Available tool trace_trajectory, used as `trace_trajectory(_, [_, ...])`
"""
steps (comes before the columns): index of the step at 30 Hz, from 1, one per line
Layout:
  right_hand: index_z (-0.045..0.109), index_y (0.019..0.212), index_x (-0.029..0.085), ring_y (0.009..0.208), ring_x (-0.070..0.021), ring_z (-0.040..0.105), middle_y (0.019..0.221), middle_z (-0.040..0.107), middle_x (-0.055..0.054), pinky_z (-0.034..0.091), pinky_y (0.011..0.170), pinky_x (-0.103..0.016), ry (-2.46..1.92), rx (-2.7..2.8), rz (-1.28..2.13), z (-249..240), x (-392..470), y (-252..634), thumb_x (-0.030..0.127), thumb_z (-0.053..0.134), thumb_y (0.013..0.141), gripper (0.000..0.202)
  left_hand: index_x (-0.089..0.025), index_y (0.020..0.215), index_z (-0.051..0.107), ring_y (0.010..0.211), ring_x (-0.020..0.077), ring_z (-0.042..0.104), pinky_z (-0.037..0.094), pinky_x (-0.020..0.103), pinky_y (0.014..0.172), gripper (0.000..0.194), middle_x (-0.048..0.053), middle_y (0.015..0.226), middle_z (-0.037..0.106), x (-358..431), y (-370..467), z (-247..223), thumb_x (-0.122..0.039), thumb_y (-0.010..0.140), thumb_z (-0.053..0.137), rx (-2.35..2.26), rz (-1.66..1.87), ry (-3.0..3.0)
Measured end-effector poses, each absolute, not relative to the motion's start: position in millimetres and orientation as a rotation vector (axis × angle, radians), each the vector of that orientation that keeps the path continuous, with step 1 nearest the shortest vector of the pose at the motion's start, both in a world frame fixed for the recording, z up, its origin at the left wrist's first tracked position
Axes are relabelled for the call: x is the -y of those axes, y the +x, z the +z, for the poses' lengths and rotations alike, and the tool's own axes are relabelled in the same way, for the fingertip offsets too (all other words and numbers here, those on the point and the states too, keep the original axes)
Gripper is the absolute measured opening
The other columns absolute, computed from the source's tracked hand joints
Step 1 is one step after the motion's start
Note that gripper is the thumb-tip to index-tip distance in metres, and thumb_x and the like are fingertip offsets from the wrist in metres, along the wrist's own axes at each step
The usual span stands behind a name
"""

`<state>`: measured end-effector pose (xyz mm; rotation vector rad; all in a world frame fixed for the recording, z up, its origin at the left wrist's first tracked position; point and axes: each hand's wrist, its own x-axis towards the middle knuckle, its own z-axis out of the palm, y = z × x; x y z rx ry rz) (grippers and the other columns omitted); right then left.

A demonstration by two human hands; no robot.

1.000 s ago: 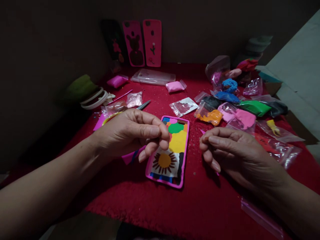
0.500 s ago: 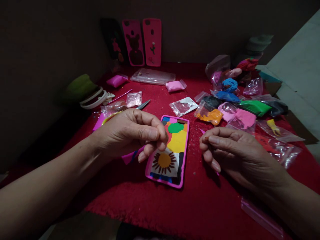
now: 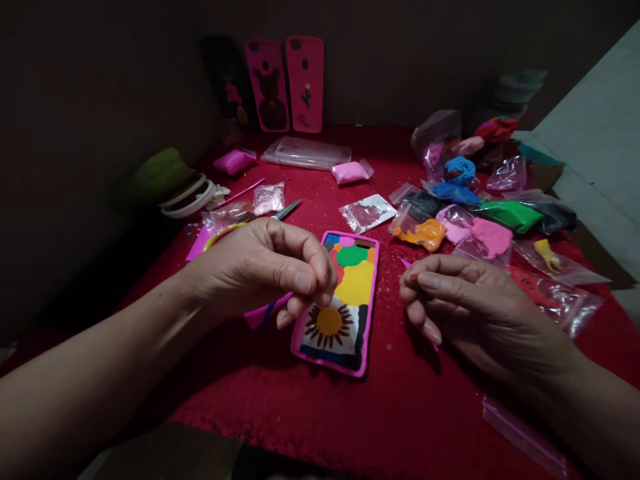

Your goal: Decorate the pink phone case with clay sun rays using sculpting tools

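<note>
A phone case (image 3: pixel 356 285) with a pink rim lies on the red cloth between my hands, its back covered in patches of coloured clay. A flower (image 3: pixel 329 321) with an orange centre and brown petals sits on a white square at its lower end. My left hand (image 3: pixel 273 263) is over the case's left edge, thumb and fingers pressed together; whatever they hold is hidden. To the right of the case, my right hand (image 3: pixel 470 303) pinches a tiny piece of brown clay (image 3: pixel 414 277) between thumb and forefinger. Under that hand a thin pink tool (image 3: pixel 406 263) partly shows.
Bags of coloured clay (image 3: pixel 510 213) crowd the right side. Scissors (image 3: pixel 287 209) lie behind my left hand. Clear phone cases (image 3: pixel 305 153) lie at the back, and decorated cases (image 3: pixel 305 87) lean on the wall. A white opened packet (image 3: pixel 375 210) lies beyond the case.
My left thumb and fingers have shifted slightly, with the thumb a little lower. My right hand and the phone case stay where they were.
</note>
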<state>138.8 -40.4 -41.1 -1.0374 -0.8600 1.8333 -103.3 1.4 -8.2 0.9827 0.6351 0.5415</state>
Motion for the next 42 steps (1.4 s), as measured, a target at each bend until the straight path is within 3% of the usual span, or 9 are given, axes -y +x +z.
trace_trajectory(28, [0.069, 0.074, 0.015, 0.050, -0.0092, 0.060, 0.069, 0.067, -0.004, 0.045, 0.039, -0.014, -1.068, 0.848, 1.814, -39, 39, 139, 0.025, 0.074, 0.073, 0.011, -0.008, 0.073, 0.068, 0.036, 0.0076, 0.055, 0.046, 0.013, 0.032, 0.008, 0.005, 0.067, 0.069, -1, -101, -11, -0.013, 0.077, 0.064, -0.654, 0.552, 0.844])
trace_trajectory(38, [0.069, 0.074, 0.016, 0.050, -0.0096, 0.060, 0.067, 0.067, -0.004, 0.046, 0.038, -0.015, -1.090, 0.832, 1.830, -37, 38, 139, 0.025, 0.074, 0.073, 0.010, -0.003, 0.076, 0.068, 0.036, 0.0089, 0.058, 0.048, 0.012, 0.034, 0.027, 0.010, 0.065, 0.069, -3, -97, -8, -0.002, 0.086, 0.043, -0.801, 0.526, 0.658])
trace_trajectory(42, [0.069, 0.075, 0.016, 0.051, -0.0094, 0.060, 0.070, 0.068, -0.004, 0.046, 0.039, -0.014, -1.090, 0.811, 1.835, -37, 38, 139, 0.023, 0.073, 0.074, 0.008, -0.002, 0.078, 0.069, 0.037, 0.0088, 0.059, 0.049, 0.011, 0.037, 0.028, 0.011, 0.063, 0.068, -3, -96, -8, -0.003, 0.087, 0.043, -0.807, 0.559, 0.635])
